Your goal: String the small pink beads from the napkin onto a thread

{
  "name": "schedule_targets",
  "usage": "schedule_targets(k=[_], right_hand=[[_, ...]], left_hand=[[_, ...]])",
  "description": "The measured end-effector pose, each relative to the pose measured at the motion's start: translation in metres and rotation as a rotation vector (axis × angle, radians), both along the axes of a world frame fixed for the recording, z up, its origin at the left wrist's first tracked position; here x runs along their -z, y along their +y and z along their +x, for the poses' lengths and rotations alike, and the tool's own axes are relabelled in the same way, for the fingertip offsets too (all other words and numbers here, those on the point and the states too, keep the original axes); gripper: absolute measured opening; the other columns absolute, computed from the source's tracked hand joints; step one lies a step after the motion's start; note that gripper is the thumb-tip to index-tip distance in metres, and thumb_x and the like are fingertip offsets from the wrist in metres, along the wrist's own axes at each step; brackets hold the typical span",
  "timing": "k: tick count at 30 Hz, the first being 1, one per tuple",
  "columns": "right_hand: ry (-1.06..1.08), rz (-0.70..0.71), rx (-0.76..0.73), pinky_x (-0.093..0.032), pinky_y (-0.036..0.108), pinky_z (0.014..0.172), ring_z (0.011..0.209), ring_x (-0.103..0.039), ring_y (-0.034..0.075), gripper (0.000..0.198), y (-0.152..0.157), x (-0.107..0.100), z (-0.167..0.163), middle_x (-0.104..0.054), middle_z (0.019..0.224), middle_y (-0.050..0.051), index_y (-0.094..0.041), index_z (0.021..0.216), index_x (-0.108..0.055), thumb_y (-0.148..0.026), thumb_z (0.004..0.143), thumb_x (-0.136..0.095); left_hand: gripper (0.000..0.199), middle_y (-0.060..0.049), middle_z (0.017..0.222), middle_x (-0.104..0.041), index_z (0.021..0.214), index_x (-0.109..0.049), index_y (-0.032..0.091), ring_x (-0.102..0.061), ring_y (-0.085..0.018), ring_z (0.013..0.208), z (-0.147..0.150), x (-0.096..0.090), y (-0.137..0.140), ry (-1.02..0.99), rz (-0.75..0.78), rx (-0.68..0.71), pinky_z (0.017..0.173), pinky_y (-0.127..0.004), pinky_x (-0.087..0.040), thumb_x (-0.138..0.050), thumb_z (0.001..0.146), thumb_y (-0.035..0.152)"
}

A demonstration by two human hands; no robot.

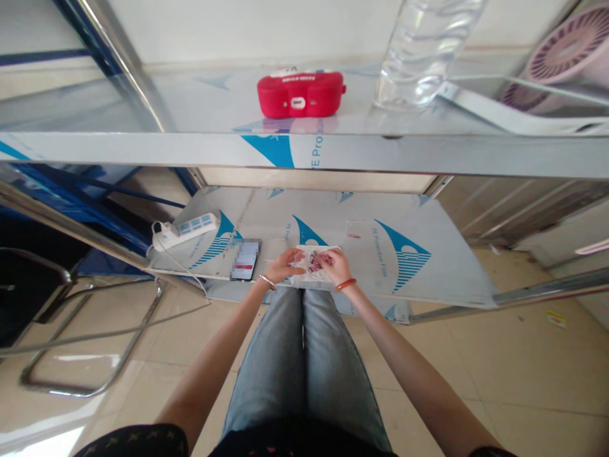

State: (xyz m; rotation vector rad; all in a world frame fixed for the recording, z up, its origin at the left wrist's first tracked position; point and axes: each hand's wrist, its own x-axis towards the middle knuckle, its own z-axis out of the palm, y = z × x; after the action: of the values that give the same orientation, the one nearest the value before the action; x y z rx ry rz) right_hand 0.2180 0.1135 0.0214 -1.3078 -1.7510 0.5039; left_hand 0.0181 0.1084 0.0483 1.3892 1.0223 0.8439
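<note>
A white sheet or tray (311,280) lies at the front edge of the lower shelf. On it is a cluster of small pink and dark pieces (314,261), too small to name. My right hand (337,266), with a reddish bracelet at the wrist, reaches over the cluster, its fingertips pinched together at the pieces. Whatever is between them is hidden. My left hand (284,266), wearing a silver bangle, is at the sheet's left side with thumb and fingers apart and nothing visible in them.
A phone (245,259) and a white power strip (190,230) lie left on the film-covered shelf (451,254). A small clear packet (354,228) lies behind. The upper shelf holds a red case (301,94), a water bottle (419,57) and a pink fan (566,47).
</note>
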Motion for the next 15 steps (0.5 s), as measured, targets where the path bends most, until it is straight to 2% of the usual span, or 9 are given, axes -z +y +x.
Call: schedule_targets(k=[4,7,10,15], right_hand=[[0.079,0.149,-0.026,-0.047,0.031,0.078,0.082,-0.058,0.018,0.013,0.001,-0.043,-0.01,-0.063,0.081,0.005,-0.02,0.079,-0.068,-0.03,0.08,-0.061],[0.008,0.171,-0.134,-0.046,0.031,0.08,0.084,-0.058,0.018,0.013,-0.003,-0.056,-0.017,-0.062,0.081,0.004,-0.021,0.08,-0.069,-0.031,0.08,-0.061],[-0.028,0.163,-0.175,-0.046,0.032,0.08,0.084,-0.058,0.018,0.015,-0.007,-0.052,-0.018,-0.062,0.083,0.005,-0.02,0.081,-0.069,-0.032,0.082,-0.06],[0.001,0.06,0.014,-0.047,0.03,0.075,0.079,-0.058,0.017,0.016,0.001,-0.024,-0.005,-0.061,0.082,0.006,-0.019,0.081,-0.067,-0.029,0.084,-0.055]], left_hand=[[0.056,-0.009,0.109,-0.06,0.105,-0.056,0.014,-0.056,-0.022,0.104,0.0,0.001,0.0,0.038,0.018,-0.007,0.094,-0.04,-0.042,-0.079,0.054,0.019],[0.057,-0.008,0.105,-0.06,0.106,-0.056,0.013,-0.056,-0.021,0.099,0.002,0.001,0.001,0.03,0.042,0.007,0.092,-0.039,-0.043,-0.079,0.054,0.021],[0.057,-0.007,0.102,-0.061,0.105,-0.057,0.013,-0.057,-0.019,0.096,0.003,0.001,0.002,0.015,0.054,0.008,0.091,-0.037,-0.043,-0.08,0.054,0.021],[0.059,-0.009,0.107,-0.06,0.105,-0.057,0.014,-0.056,-0.019,0.098,0.002,0.005,0.002,-0.028,0.022,-0.007,0.093,-0.038,-0.043,-0.081,0.052,0.019]])
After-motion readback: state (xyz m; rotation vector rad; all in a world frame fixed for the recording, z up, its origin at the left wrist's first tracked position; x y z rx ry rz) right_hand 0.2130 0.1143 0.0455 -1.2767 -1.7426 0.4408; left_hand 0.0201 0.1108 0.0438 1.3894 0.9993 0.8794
